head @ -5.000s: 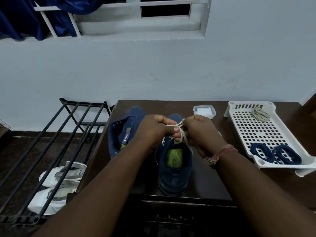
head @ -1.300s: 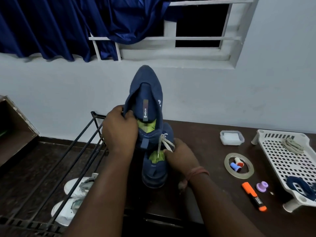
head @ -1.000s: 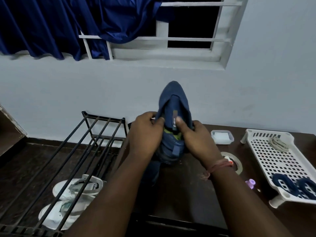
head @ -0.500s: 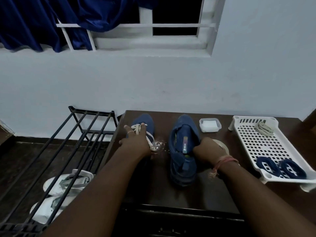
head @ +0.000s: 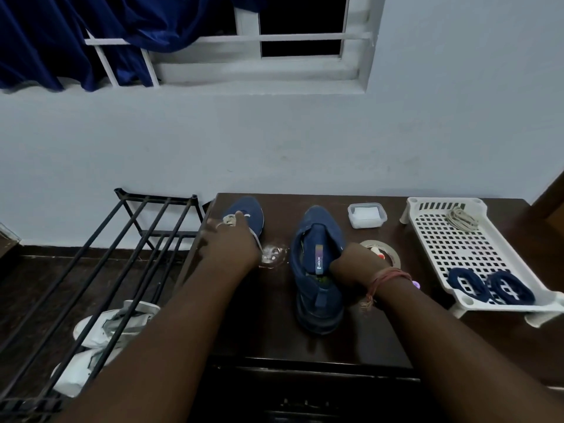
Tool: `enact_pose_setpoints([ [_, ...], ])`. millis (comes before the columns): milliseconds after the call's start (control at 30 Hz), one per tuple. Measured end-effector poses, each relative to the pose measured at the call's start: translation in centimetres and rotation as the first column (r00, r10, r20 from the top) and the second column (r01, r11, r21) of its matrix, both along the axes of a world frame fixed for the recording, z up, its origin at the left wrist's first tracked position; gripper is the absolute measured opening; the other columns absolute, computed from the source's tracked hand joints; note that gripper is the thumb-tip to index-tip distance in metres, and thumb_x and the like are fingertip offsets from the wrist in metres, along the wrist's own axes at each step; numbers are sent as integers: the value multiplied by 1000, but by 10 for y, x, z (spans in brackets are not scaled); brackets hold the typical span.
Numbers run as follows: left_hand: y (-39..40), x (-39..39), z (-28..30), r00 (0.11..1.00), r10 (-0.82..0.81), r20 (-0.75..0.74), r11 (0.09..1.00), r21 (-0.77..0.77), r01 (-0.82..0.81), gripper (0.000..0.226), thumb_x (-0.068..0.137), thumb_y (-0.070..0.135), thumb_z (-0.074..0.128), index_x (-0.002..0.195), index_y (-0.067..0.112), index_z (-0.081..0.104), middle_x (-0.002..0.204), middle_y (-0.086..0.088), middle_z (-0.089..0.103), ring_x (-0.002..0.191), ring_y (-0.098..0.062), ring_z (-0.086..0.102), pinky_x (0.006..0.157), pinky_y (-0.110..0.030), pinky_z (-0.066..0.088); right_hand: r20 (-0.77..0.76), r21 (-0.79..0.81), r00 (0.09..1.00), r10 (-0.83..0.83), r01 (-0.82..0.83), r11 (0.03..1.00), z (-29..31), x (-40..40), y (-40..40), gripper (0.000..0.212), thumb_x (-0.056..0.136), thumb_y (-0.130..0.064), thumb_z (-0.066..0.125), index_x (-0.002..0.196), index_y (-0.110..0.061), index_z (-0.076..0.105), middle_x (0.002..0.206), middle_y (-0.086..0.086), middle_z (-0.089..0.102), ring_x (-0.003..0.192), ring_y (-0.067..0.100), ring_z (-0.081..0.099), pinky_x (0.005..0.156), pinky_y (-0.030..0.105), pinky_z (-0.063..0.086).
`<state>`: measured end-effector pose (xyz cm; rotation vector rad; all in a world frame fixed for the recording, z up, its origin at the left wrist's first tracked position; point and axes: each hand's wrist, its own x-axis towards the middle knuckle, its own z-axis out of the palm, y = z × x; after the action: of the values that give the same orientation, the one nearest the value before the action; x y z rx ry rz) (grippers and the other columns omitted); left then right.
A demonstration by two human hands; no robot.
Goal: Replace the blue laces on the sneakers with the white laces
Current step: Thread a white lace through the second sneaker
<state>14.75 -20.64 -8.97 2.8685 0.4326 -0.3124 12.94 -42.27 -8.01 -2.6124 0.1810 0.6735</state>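
Centre of frame | your left hand [head: 232, 242] rests on laced sneaker [head: 247, 213], fingers straight | right hand [head: 351, 264] grips unlaced sneaker [head: 317, 264] | next: fetch white lace [head: 460, 218]

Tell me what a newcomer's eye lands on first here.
Two blue sneakers on the dark table: the left hand rests on the left sneaker, which shows white lace, and the right hand holds the right sneaker. At right, a white tray carries two coiled blue laces.

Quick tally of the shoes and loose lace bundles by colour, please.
Blue sneakers: 2
White shoes under the rack: 2
Blue lace bundles in the tray: 2
Pale lace bundles in the tray: 1
Total: 7
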Motion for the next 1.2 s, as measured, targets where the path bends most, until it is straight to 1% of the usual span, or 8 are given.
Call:
enact_pose_setpoints([
  [67, -25, -8, 6, 989, -89, 118, 993, 88, 79, 92, 89, 44, 64, 159, 26, 8, 162, -29, -4, 149, -50, -2, 121, -58, 14, -1, 81, 993, -116, 116, 990, 0, 2, -3, 18, 92, -18, 57, 79, -6, 55, 83, 10, 59, 80, 25, 62, 70, 28, 52],
  [133, -51, -11, 10, 945, -223, 239, 975, 62, 215, 82, 92, 45, 61, 158, 26, 18, 166, -21, 1, 152, -43, -2, 122, -52, 11, 36, 133, 992, -125, 119, 984, 3, 4, -3, 23, 92, -23, 61, 82, -4, 53, 92, 15, 64, 89, 30, 66, 83, 40, 58],
  [233, -87, -14, 13, 859, -369, 356, 910, -48, 411, 57, 94, 28, 54, 149, 18, 44, 160, -17, 31, 147, -34, 24, 120, -38, 16, 74, 168, 989, -129, 115, 979, 6, 9, -8, 24, 93, -29, 59, 94, -5, 56, 95, 16, 64, 93, 31, 66, 85, 40, 57],
  [367, -120, -21, 11, 792, -384, 475, 837, -182, 515, 45, 87, 12, 49, 128, 13, 66, 129, -9, 64, 120, -24, 56, 101, -28, 36, 183, 152, 970, -162, 135, 979, 5, 13, -28, 27, 91, -34, 58, 82, -9, 57, 82, 10, 62, 81, 26, 64, 76, 36, 55],
  [567, -162, -24, 9, 794, -309, 523, 779, -339, 527, 34, 92, 8, 52, 121, 13, 69, 117, -6, 68, 107, -18, 61, 94, -35, 49, 293, 217, 891, -347, 291, 932, 10, 28, -83, 23, 86, -28, 58, 89, -6, 64, 89, 16, 68, 86, 32, 68, 68, 30, 49],
  [700, -191, -14, 1, 816, -314, 485, 773, -369, 517, 44, 90, 12, 51, 133, 19, 62, 126, -6, 64, 113, -19, 61, 95, -34, 49, 417, 137, 772, -479, 468, 873, 5, 47, -137, 35, 90, -27, 55, 111, -1, 65, 115, 19, 66, 109, 34, 61, 83, 32, 45],
  [834, -232, 15, -1, 799, -348, 491, 754, -360, 550, 39, 89, 11, 51, 125, 16, 63, 117, -9, 70, 109, -27, 64, 90, -36, 51, 489, 70, 716, -499, 538, 840, -14, 66, -181, 29, 88, -22, 52, 113, -8, 59, 116, 15, 65, 107, 34, 62, 85, 33, 47],
  [1201, -307, 59, -41, 767, -416, 488, 744, -303, 596, 41, 80, 7, 56, 120, 11, 63, 111, -15, 64, 106, -33, 60, 91, -43, 50, 534, -206, 754, -383, 555, 806, -68, 100, -237, 35, 90, -26, 53, 124, -18, 58, 133, 15, 48, 126, 34, 44, 100, 42, 42],
])
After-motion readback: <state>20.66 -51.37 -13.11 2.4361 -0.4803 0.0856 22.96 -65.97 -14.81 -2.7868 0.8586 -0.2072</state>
